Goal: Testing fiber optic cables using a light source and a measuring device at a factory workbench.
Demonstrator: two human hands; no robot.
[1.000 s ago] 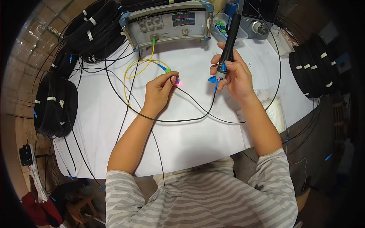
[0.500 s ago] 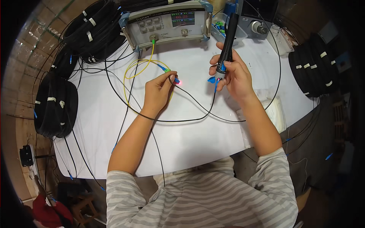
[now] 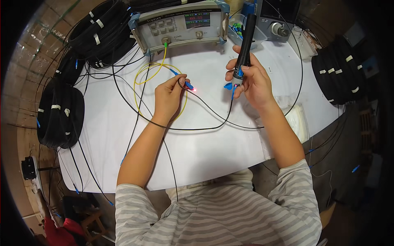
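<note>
**Two hands at a white desk, one holding a glowing cable end, the other a black pen-shaped tool**

A person in a grey striped shirt sits at a white desk (image 3: 205,151), seen from above. The left hand (image 3: 168,98) rests on the desk, its fingers (image 3: 180,82) pinched around a blue connector (image 3: 188,85) at the end of a thin black cable (image 3: 205,107). A small red light (image 3: 197,89) glows just beside the connector's tip. The right hand (image 3: 250,80) is clenched around the lower part of a black pen-shaped tool (image 3: 245,45), which stands nearly upright and tilts slightly away from the person. The black cable runs from the tool's lower end, curves across the desk toward the person, and loops back up to the left hand. The two hands are near each other but apart.

A yellow cable (image 3: 158,74) lies in a loop beneath the left hand and plugs into a grey box-shaped instrument (image 3: 180,26) with a lit display at the far edge of the desk. Coils of black cable (image 3: 59,112) sit at the left, and more coils (image 3: 336,74) at the right.
</note>
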